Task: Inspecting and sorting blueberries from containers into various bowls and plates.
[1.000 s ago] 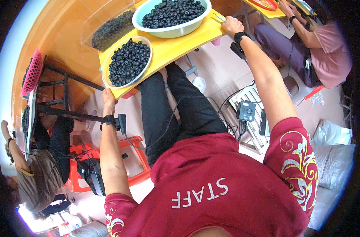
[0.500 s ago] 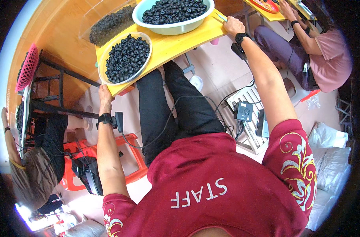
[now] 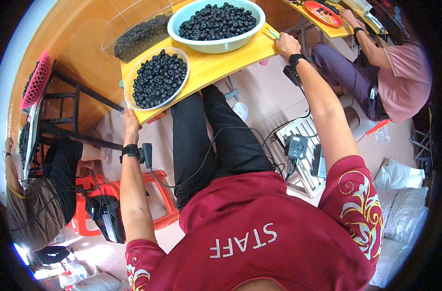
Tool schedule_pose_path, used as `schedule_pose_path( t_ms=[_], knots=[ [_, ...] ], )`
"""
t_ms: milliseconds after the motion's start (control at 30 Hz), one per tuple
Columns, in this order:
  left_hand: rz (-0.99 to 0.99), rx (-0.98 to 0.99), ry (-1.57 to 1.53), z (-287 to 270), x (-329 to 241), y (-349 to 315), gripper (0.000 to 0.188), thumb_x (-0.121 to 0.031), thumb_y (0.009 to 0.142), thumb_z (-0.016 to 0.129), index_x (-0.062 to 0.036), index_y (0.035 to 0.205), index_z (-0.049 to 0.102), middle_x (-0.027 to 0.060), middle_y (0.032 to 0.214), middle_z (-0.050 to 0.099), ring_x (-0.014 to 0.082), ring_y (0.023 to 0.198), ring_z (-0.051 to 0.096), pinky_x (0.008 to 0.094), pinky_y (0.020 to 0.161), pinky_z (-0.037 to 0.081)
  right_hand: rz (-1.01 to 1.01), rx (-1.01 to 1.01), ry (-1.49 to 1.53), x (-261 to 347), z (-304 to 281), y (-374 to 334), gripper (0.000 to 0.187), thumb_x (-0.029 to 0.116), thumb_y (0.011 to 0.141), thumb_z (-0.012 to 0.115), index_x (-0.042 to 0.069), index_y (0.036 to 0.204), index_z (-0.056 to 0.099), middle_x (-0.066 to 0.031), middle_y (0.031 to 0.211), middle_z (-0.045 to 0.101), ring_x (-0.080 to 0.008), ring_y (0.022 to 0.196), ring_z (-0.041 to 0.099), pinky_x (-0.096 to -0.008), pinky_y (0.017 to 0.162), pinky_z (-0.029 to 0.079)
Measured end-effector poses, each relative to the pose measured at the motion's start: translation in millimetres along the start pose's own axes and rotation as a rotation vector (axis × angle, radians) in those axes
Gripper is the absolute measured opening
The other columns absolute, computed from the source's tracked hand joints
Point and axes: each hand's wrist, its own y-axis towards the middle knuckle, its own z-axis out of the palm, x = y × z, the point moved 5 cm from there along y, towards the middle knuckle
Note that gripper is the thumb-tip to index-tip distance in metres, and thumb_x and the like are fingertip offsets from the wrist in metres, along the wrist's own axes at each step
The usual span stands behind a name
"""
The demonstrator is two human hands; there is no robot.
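My left hand (image 3: 131, 122) is closed on the near left corner of the yellow table (image 3: 206, 63). At the table's right edge, my right hand (image 3: 288, 44) is closed round a thin pale-blue tool (image 3: 274, 34) whose tip points left over the tabletop; its kind is unclear. Beside my left hand stands a round clear bowl (image 3: 185, 77) of blueberries (image 3: 158, 78). A larger pale-green basin (image 3: 221, 46) heaped with blueberries (image 3: 217, 22) sits farther back. Against the wooden wall, a clear box (image 3: 119, 29) holds more of them.
Black metal legs (image 3: 77, 131) and a pink basket (image 3: 37, 80) are at left, near a seated person (image 3: 36, 213). A red stool (image 3: 170, 213) stands beside my legs. Cables run to a device (image 3: 296, 146) on a white slatted stool (image 3: 306, 174). Another person (image 3: 400, 77) sits at right.
The view has shifted slightly, so the table and bowls appear a little lower and to the right. Both hands keep their places at the table.
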Motion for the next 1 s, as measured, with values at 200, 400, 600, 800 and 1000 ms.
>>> schedule_pose_path(
  t_ms=[200, 400, 600, 800, 1000],
  knots=[
    [-0.02, 0.005, -0.022, 3, 0, 2, 0.04, -0.041, 0.09, 0.032, -0.0064, 0.104, 0.049, 0.0054, 0.079, 0.056, 0.0148, 0.058, 0.054, 0.0271, 0.043, 0.042, -0.016, -0.023, 0.013, -6, 2, 2, 0.031, 0.026, 0.081, 0.049, 0.008, 0.103, 0.061, -0.0187, 0.102, 0.061, -0.0355, 0.096, 0.059, -0.0438, 0.083, 0.047],
    [0.049, -0.035, -0.039, 1, 5, 6, 0.037, -0.035, 0.089, 0.033, -0.0019, 0.093, 0.05, 0.0092, 0.072, 0.055, 0.0176, 0.05, 0.052, 0.0279, 0.036, 0.04, -0.029, -0.03, 0.057, -3, 1, -2, 0.031, 0.028, 0.081, 0.051, 0.005, 0.101, 0.06, -0.0208, 0.101, 0.061, -0.0377, 0.095, 0.058, -0.0451, 0.082, 0.046],
    [0.096, -0.025, -0.056, 3, 2, 4, 0.037, -0.035, 0.09, 0.034, -0.0021, 0.095, 0.05, 0.0087, 0.07, 0.054, 0.0167, 0.048, 0.051, 0.0266, 0.035, 0.038, -0.039, -0.069, 0.094, -7, -3, -4, 0.03, 0.023, 0.079, 0.049, 0.006, 0.1, 0.062, -0.0212, 0.101, 0.061, -0.0382, 0.094, 0.058, -0.0452, 0.083, 0.046],
    [0.094, -0.06, -0.019, -4, 17, 17, 0.036, -0.033, 0.091, 0.034, -0.0007, 0.094, 0.05, 0.0097, 0.069, 0.056, 0.0181, 0.044, 0.05, 0.0287, 0.034, 0.038, -0.07, -0.078, 0.094, 3, -5, -6, 0.03, 0.021, 0.079, 0.048, 0.003, 0.099, 0.061, -0.0221, 0.101, 0.06, -0.0385, 0.094, 0.058, -0.0443, 0.082, 0.046],
    [0.038, -0.092, -0.012, 5, 12, 10, 0.033, -0.029, 0.092, 0.037, 0.0004, 0.099, 0.05, 0.0102, 0.068, 0.056, 0.0187, 0.047, 0.053, 0.0311, 0.037, 0.041, -0.038, -0.059, 0.057, -5, -3, -5, 0.028, 0.021, 0.08, 0.048, 0.004, 0.097, 0.062, -0.0217, 0.098, 0.062, -0.037, 0.094, 0.059, -0.0437, 0.082, 0.047]
  ],
)
